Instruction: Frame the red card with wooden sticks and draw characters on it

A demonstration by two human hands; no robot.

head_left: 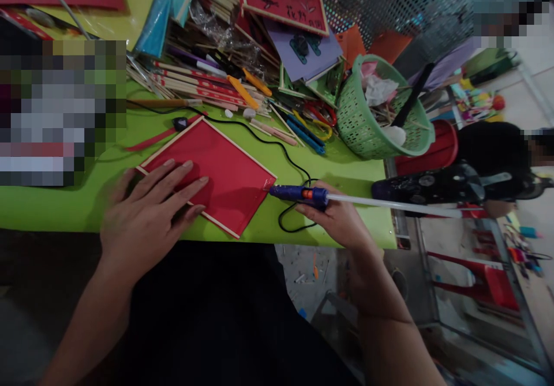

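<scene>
Lime-green sheeting covers the worktop point(56, 207), seen from the head camera, the only view. A red card point(229, 184) lies flat on it near the front edge, turned so that it shows as a diamond. Pale wooden strips point(238, 147) border three of its sides; the side facing lower right is bare.

The person's left hand point(149, 207) is spread palm down over the card's left part, fingers apart and gripping nothing, probably pressing to stop it sliding. The right hand point(331, 213) is curled around the handle of a blue glue gun point(288, 193), its nozzle aimed at the card's right corner; whether the tip touches cannot be told. A long translucent glue stick point(376, 202) juts from the back, likely so it can feed forward. The black cord point(279, 220) loops just beside the card, leaving its surface free.

Behind, within apparent easy reach, are red-and-white wrapped sticks point(186, 84), orange cutters point(242, 92) and scissors point(322, 129). A green basket point(359, 126) stands to the right, holding crumpled paper. Farther back, a framed red panel point(283, 2) bearing stones rests on the pile.
</scene>
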